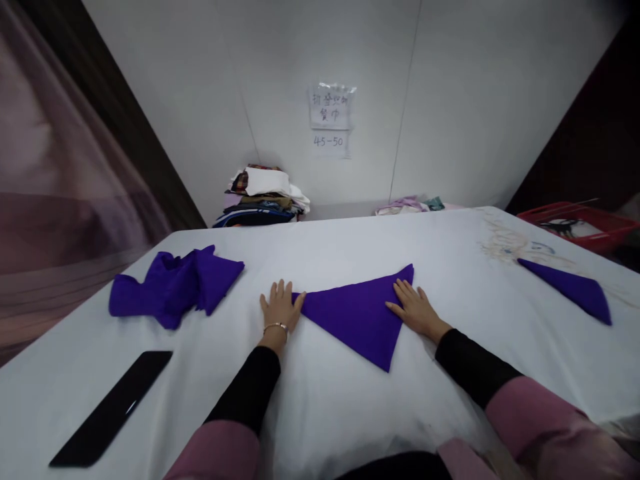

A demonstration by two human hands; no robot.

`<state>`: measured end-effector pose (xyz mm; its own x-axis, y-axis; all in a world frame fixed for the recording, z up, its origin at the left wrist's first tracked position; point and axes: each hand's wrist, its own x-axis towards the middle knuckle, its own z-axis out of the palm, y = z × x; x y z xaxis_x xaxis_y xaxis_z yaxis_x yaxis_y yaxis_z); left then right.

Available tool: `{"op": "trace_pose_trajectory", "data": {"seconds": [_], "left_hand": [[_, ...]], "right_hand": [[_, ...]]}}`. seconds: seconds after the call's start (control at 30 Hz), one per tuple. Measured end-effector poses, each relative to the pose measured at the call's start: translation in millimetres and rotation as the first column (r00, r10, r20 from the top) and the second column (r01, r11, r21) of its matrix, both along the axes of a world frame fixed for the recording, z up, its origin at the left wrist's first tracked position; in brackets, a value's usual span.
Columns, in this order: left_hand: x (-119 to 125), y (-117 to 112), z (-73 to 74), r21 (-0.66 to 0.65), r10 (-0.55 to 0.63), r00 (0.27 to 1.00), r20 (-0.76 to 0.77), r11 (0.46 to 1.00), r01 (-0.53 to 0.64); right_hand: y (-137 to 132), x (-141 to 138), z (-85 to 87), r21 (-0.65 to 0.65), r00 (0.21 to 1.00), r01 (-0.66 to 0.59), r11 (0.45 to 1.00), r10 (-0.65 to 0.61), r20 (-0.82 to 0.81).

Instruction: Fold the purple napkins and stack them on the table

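A purple napkin (357,313), folded into a triangle, lies flat in front of me on the white cloth. My left hand (281,310) rests palm down at its narrow left corner, fingers spread and covering that tip. On the right side, my right hand (414,308) presses flat over the napkin's edge, just below its upper right point, fingers apart. To the right lies another purple napkin (567,288), folded into a slim pointed shape. Several crumpled purple napkins (173,283) are heaped at the left.
The white-covered table (340,420) fills the foreground. A long black flat object (113,407) lies at its left front. Stacked folded clothes (265,197) stand behind the far edge, beside more cloth (407,205). At the right is a red basket (580,223). Paper signs (331,120) hang on the wall.
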<state>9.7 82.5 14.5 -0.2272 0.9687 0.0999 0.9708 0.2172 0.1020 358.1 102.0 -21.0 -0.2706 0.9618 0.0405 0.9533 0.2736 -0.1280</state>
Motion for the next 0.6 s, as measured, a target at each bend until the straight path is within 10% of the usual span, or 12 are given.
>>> {"op": "trace_pose_trajectory", "data": {"seconds": [0.2, 0.6], "left_hand": [[66, -16, -8.3, -0.030, -0.462, 0.887, -0.007, 0.887, 0.462], [69, -11, -13.0, -0.132, -0.451, 0.893, 0.000, 0.885, 0.447]], "right_hand": [[-1, -2, 6.8, -0.035, 0.999, 0.004, 0.999, -0.005, -0.032], [-1, -4, 13.8, -0.070, 0.997, 0.002, 0.998, -0.007, -0.078]]}}
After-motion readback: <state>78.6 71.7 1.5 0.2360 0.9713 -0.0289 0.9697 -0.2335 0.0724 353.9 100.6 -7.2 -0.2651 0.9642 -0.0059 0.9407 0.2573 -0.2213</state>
